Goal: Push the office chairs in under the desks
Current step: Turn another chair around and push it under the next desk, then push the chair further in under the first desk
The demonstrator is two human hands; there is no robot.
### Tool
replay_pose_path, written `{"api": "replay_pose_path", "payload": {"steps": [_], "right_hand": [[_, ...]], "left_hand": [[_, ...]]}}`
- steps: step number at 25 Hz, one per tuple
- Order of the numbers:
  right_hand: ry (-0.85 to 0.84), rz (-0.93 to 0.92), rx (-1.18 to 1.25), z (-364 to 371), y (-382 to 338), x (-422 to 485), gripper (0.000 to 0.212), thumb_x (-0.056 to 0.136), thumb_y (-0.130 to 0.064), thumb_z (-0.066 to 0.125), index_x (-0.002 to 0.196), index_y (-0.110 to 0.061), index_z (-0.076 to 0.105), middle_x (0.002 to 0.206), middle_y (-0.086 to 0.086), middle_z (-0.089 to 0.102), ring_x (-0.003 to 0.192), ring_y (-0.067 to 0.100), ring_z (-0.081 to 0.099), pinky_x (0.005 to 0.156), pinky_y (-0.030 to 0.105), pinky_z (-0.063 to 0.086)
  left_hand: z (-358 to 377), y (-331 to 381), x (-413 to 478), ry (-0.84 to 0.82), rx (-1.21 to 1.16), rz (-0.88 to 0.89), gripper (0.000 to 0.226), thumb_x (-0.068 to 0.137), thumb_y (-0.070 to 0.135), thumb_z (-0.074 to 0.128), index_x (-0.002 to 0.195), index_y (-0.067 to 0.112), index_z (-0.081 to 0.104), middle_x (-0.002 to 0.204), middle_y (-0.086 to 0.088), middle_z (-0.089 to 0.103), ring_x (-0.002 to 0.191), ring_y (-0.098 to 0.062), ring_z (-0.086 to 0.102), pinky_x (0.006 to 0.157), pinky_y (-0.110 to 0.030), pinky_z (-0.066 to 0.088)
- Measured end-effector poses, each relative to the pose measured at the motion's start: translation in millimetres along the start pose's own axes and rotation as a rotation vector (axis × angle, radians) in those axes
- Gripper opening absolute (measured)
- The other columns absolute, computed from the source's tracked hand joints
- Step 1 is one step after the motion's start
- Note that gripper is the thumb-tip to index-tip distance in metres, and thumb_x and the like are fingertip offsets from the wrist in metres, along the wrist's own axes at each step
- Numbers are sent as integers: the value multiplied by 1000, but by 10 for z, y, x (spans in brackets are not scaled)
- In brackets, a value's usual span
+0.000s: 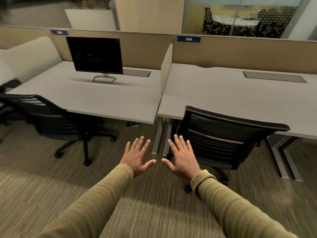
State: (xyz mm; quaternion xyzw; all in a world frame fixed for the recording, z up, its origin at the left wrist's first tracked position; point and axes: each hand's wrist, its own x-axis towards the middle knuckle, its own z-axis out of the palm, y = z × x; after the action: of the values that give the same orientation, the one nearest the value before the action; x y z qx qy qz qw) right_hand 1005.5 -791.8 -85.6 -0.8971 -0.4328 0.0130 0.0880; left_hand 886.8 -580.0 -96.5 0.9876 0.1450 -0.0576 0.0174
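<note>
Two black mesh office chairs stand at two grey desks. The right chair (228, 134) has its backrest close against the front edge of the right desk (240, 100). The left chair (51, 121) stands angled at the left desk (103, 100), its wheeled base out on the carpet. My left hand (137, 156) and my right hand (181, 155) are stretched out side by side over the carpet, fingers spread and straight, holding nothing. My right hand is just left of the right chair's backrest; whether it touches it I cannot tell.
A dark monitor (95, 55) stands on the left desk. A low divider panel (166, 67) separates the desks, with beige partitions (240, 50) behind. Desk legs (283, 158) reach the carpet at right. A white planter (91, 18) stands beyond the partition.
</note>
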Motion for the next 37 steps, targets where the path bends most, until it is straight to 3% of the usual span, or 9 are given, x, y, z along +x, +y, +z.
{"api": "replay_pose_path", "payload": {"steps": [6, 15, 21, 29, 37], "right_hand": [[-65, -143, -7, 250, -1201, 478, 90, 92, -76, 29, 161, -23, 9, 169, 10, -4, 155, 28, -8, 125, 53, 0], [-77, -331, 48, 776, -3894, 1188, 89, 92, -76, 25, 161, -21, 13, 169, 11, 3, 156, 29, -2, 125, 51, 1], [-127, -479, 65, 1031, -5336, 1545, 90, 91, -77, 20, 161, -20, 12, 169, 12, 4, 156, 30, -2, 126, 51, 2], [-196, -662, 92, 1469, -6951, 2110, 98, 86, -82, 6, 160, -19, 12, 168, 14, 8, 155, 31, 1, 125, 51, 5], [-254, -778, 77, 1959, -8671, 3257, 92, 92, -77, 22, 161, -18, 8, 168, 16, 6, 155, 33, 1, 125, 52, 5]], "left_hand": [[121, -1141, -730, 8, -58, -210, 98, 77, 87, -2, 156, 32, -17, 167, -5, -14, 154, -25, -9, 122, -52, -6], [33, -3414, -1963, 77, -64, -421, 96, 85, 83, 19, 160, 28, -5, 169, -6, -6, 155, -25, -5, 123, -53, -3], [50, -4560, -2706, 118, -111, -586, 94, 89, 79, 28, 161, 26, 0, 168, -8, -1, 154, -27, -2, 122, -53, -3], [271, -5828, -3385, 147, -175, -806, 89, 91, 76, 22, 160, 25, 3, 168, -8, 2, 155, -28, 0, 122, -53, -3], [359, -7771, -3650, 80, -150, -929, 90, 91, 77, 20, 160, 24, -1, 169, -9, 0, 155, -28, -2, 122, -54, -4]]}}
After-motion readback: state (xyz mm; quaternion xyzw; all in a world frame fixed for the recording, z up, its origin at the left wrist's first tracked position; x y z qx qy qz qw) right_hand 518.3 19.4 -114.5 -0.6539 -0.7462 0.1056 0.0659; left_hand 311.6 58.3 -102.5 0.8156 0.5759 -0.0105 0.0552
